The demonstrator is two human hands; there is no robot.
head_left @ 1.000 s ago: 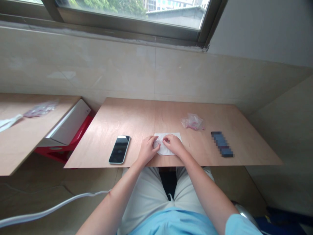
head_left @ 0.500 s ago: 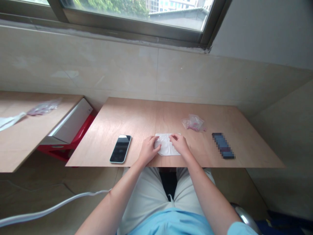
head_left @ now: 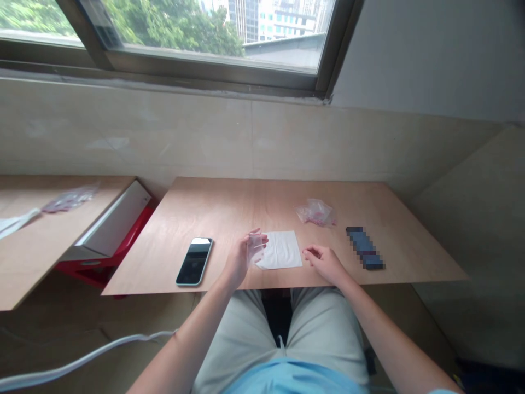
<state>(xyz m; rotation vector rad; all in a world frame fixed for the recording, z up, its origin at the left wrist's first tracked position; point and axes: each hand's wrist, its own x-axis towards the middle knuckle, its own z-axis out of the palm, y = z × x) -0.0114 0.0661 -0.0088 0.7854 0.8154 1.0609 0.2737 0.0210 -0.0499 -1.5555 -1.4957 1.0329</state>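
Note:
My left hand [head_left: 241, 257] is raised slightly over the wooden table [head_left: 229, 210] and pinches a small clear plastic bag [head_left: 256, 244] between thumb and fingers. A white paper sheet [head_left: 282, 250] lies flat just right of it. My right hand [head_left: 324, 262] rests near the table's front edge, right of the sheet, with its fingers loosely curled and nothing visible in them. A clear bag of small pink pieces [head_left: 315, 213] lies farther back on the right.
A dark phone [head_left: 194, 261] lies screen up left of my left hand. A blurred dark blue object [head_left: 363, 247] lies at the right. A second table [head_left: 45, 230] at the left carries a plastic bag [head_left: 69, 198]. A white cable [head_left: 82, 358] runs over the floor.
Both hands were together on the white sheet. My left hand has lifted the small clear bag off it, and my right hand has drawn away to the right. The view tilted up.

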